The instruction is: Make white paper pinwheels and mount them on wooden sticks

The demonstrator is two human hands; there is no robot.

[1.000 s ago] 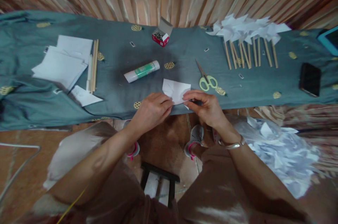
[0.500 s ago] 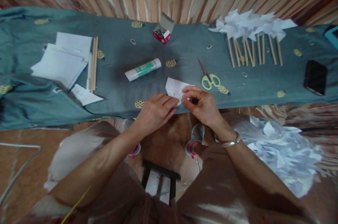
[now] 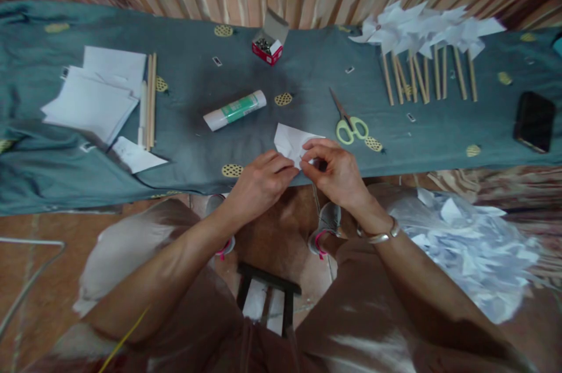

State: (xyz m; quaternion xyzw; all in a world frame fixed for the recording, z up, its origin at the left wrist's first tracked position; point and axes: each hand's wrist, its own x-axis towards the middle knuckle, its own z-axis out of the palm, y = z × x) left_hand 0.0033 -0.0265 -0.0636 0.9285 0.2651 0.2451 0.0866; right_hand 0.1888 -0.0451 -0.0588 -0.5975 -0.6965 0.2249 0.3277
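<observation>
A small folded white paper lies at the near edge of the table, which is covered by a grey-green cloth. My left hand pinches the paper's near edge with curled fingers. My right hand, a metal bangle on its wrist, pinches the same paper from the right, fingertips bent over its corner. Both hands meet at the paper. Yellow-handled scissors lie just right of the paper. A glue stick lies on its side to the left behind it.
A stack of white sheets and thin wooden sticks lie at the left. A red box of pins stands at the back. Several paper pinwheels on sticks lie back right, a black phone beyond. Paper scraps fill a bag at my right knee.
My right hand's fingers have curled in tighter over the paper's right corner, and the paper looks more folded. The view has shifted slightly. My left hand keeps its hold.
</observation>
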